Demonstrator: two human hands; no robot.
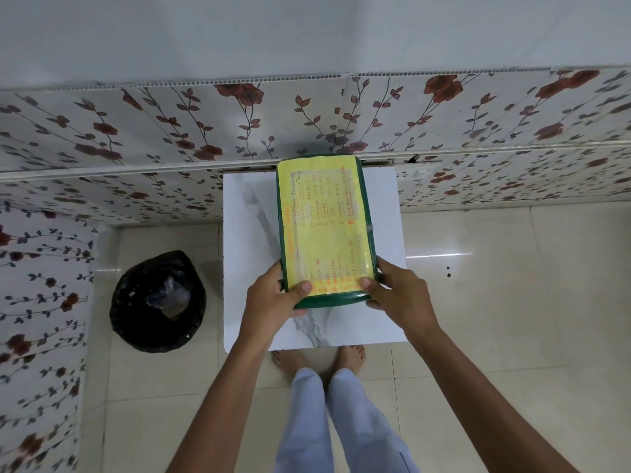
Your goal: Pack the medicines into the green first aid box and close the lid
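Centrally: green plastic first aid box (pixel 370 213), yellow handwritten sheet (pixel 324 230) on its shut lid, above white marble-patterned table (pixel 249 233); left hand (pixel 273 298) and right hand (pixel 399 291) grip its near corners.

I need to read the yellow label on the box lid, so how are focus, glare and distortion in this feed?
Head view: the yellow label on the green first aid box is evenly lit but its writing is too soft to read; glare streaks the floor tiles on the right; wide-angle distortion bends the floral wall panels.
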